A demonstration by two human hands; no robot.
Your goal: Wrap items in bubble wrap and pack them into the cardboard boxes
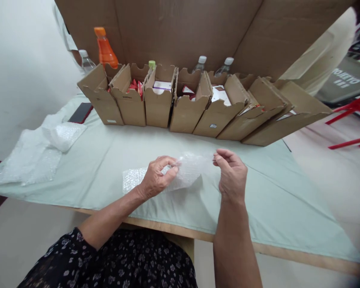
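Note:
A strip of clear bubble wrap (190, 172) stretches between my hands, its left part lying flat on the pale green cloth. My left hand (159, 176) pinches its upper edge between thumb and fingers. To the right, my right hand (231, 173) is closed, thumb against fingertips, at the wrap's thin right end; what exactly it grips there looks like a clear film edge. The middle of the wrap is raised a little off the cloth.
Several cardboard bins (157, 106) with small packets stand in a row at the back. Bottles, one orange (106, 50), rise behind them. More bubble wrap (33, 152) and a dark phone (81, 113) lie left. A red chair (355, 110) stands far right.

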